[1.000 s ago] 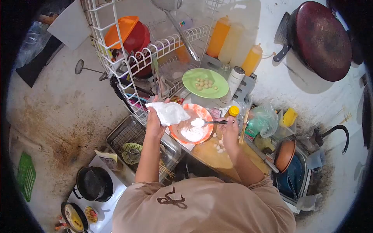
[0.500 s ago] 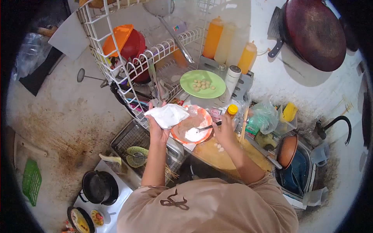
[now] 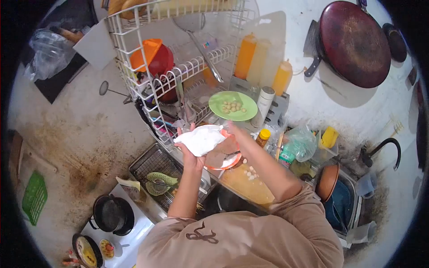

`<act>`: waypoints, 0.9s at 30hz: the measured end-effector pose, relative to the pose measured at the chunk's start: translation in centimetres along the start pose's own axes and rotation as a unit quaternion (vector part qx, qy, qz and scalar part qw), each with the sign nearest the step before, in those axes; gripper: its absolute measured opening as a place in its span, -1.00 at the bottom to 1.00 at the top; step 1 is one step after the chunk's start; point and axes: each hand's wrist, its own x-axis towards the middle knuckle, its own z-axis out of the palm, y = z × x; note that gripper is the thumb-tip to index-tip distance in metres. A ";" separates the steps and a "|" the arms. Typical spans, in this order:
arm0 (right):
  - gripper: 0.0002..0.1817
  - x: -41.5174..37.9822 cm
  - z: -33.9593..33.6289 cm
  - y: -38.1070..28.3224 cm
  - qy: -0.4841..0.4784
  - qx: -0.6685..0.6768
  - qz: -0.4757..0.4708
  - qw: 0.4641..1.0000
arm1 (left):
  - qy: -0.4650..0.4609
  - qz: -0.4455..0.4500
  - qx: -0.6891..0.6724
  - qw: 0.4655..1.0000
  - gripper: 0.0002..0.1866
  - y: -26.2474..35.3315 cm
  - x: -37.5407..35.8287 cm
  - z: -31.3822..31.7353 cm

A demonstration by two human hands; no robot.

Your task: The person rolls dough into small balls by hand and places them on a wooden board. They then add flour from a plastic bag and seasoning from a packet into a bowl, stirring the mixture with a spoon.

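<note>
My left hand [image 3: 193, 160] is closed around a white plastic bag of white powder [image 3: 202, 138], tilted over an orange-rimmed bowl [image 3: 215, 168]. At the bag's right end is my right hand [image 3: 230, 130], with its fingers blurred and partly hidden; I cannot tell whether they grip the bag. White powder [image 3: 227, 162] lies in the bowl, and a dark-handled spoon [image 3: 233, 154] leans inside it. Just beyond, a green plate [image 3: 216, 104] bears several small pale balls [image 3: 233, 107].
More pale balls [image 3: 251, 173] lie on a wooden board [image 3: 243, 184] by the bowl. A yellow-capped jar [image 3: 262, 137] and a white flask [image 3: 263, 107] stand to the right. A white wire rack [image 3: 156, 91] rises at the left, and a sink [image 3: 353, 207] is at far right.
My right hand has let go of the spoon, which now rests in the bowl, and has moved up and left to the bag's right end. My left hand still holds the bag.
</note>
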 end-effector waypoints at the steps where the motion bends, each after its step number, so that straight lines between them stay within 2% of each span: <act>1: -0.47 0.1 0.2 -0.6 0.015 0.008 0.066 0.998 | -0.013 -0.002 -0.018 1.000 -0.22 0.0 -0.2 0.1; 4: -0.56 1.3 0.2 -1.8 -0.022 0.070 0.117 0.990 | -0.025 -0.015 -0.025 0.999 -0.25 -0.4 -0.6 0.1; 6: -0.62 2.2 0.6 -2.7 -0.006 0.016 0.002 1.000 | -0.014 -0.024 -0.020 0.999 -0.27 -0.8 -0.7 0.0; 7: -0.65 2.7 0.9 -3.4 0.001 -0.011 -0.057 0.998 | 0.020 -0.041 -0.010 0.999 -0.29 -0.6 -1.5 1.2; 8: -0.67 3.3 1.3 -4.2 0.014 -0.073 -0.119 0.990 | -0.003 -0.063 -0.031 0.997 -0.29 -0.9 -1.3 0.4; 10: -0.70 4.4 2.3 -5.6 0.043 -0.190 -0.237 0.952 | -0.044 -0.111 -0.072 0.990 -0.30 -1.9 -0.8 -1.7; 14: -0.72 4.6 3.3 -7.7 0.006 -0.273 -0.422 0.865 | 0.053 -0.173 -0.001 0.984 -0.44 -2.6 -2.6 -1.5; 15: -0.72 3.7 3.7 -8.3 0.012 -0.263 -0.407 0.874 | 0.095 -0.182 0.036 0.978 -0.48 -2.8 -2.9 -1.5; 18: -0.72 1.1 3.3 -9.7 0.040 -0.356 -0.456 0.814 | 0.038 -0.181 0.056 0.981 -0.48 -2.7 -3.8 -2.0; 19: -0.74 0.9 2.6 -10.0 0.047 -0.439 -0.444 0.780 | 0.036 -0.179 0.088 0.979 -0.46 -1.6 -4.9 -0.1; 22: -0.71 1.5 -0.6 -10.9 0.108 -0.375 -0.456 0.800 | 0.028 -0.177 0.130 0.975 -0.40 -0.5 -6.0 -0.1; 24: -0.70 1.4 -3.9 -12.8 0.138 -0.342 -0.490 0.790 | 0.060 -0.134 0.178 0.973 -0.33 0.5 -7.8 0.4; 26: -0.69 1.3 -7.2 -14.6 0.187 -0.341 -0.457 0.800 | 0.067 -0.111 0.198 0.972 -0.28 1.6 -9.0 0.6; 27: -0.69 1.2 -8.6 -15.4 0.173 -0.293 -0.427 0.837 | 0.068 -0.101 0.182 0.976 -0.26 1.9 -9.5 0.3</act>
